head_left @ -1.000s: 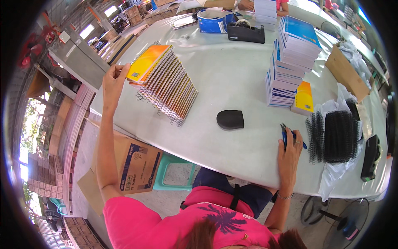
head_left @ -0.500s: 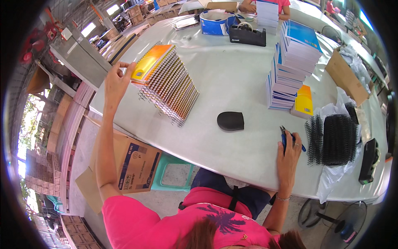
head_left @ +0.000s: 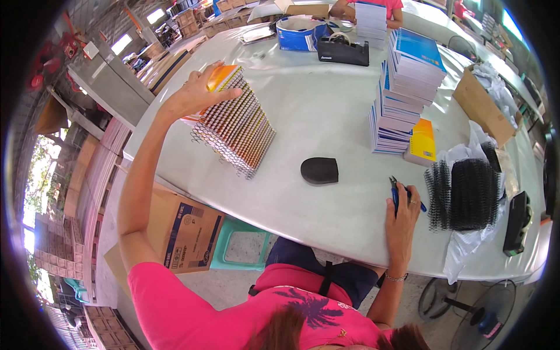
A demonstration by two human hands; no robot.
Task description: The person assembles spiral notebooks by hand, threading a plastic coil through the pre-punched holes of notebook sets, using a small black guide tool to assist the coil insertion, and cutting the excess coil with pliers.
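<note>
On the table's left side stands a tall, leaning stack of spiral-bound notebooks (head_left: 248, 125) with orange-yellow covers, their wire coils facing right. My left hand (head_left: 195, 96) lies across the top notebook, thumb stretched toward the coils and fingers reaching over the far side; it partly hides the cover. Near the front edge, my right hand (head_left: 403, 213) rests on the table, closed round small blue-handled cutters (head_left: 395, 193) whose jaws point away from me. Between the hands lies a black, rounded pad-like object (head_left: 319, 171).
A tall, uneven stack of blue-covered books (head_left: 411, 79) stands right, beside a yellow notebook (head_left: 422, 142). Black coils (head_left: 473, 195) lie on white plastic. Tape dispensers (head_left: 343, 52) and a blue container (head_left: 300, 36) are on the table. Another person (head_left: 395, 14) sits opposite.
My left hand has moved from pinching the top notebook's near-left corner to spreading over its top. The right hand keeps the cutters in place. The view has shifted slightly.
</note>
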